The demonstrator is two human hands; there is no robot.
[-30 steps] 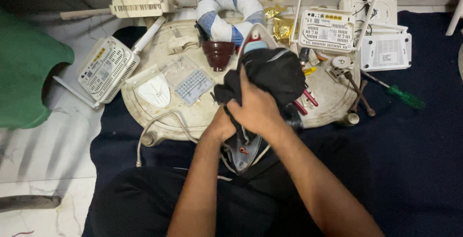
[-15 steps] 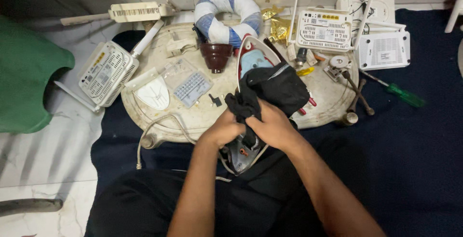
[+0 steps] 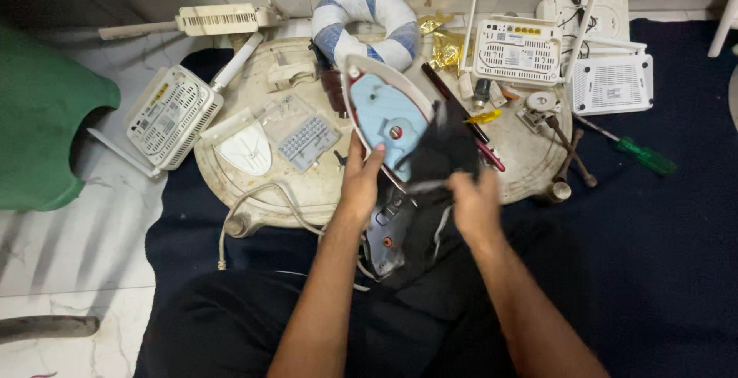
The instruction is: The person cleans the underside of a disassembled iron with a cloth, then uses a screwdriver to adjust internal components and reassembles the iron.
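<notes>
Both forearms reach forward from the bottom edge of the view, bare and angled inward toward the near edge of a round, scuffed cream plastic tray [image 3: 530,182] that lies on a dark navy cloth [image 3: 661,255]. The left hand [image 3: 360,186] is closed around the side of an electric clothes iron [image 3: 387,128] with a pale blue, smooth soleplate and a grey-and-maroon plastic body, thumb laid up along the soleplate's edge, so the iron stands tilted with its pointed tip toward the tray's far edge and its heel over the person's lap. The right hand [image 3: 475,207] is closed on a soft, crumpled black cloth [image 3: 442,155], pinching its lower part while the upper part lies against the right side of the soleplate. On the tray's left part rest a clear ribbed plastic cover [image 3: 301,132] and a white wedge-shaped plastic piece [image 3: 247,146]. At the far edge lies a blue-and-white striped fabric ring [image 3: 361,20]. White vented plastic router boxes [image 3: 523,51] sit toward the far right corner, and a green-handled screwdriver [image 3: 642,155] lies on the cloth beyond the right edge.
</notes>
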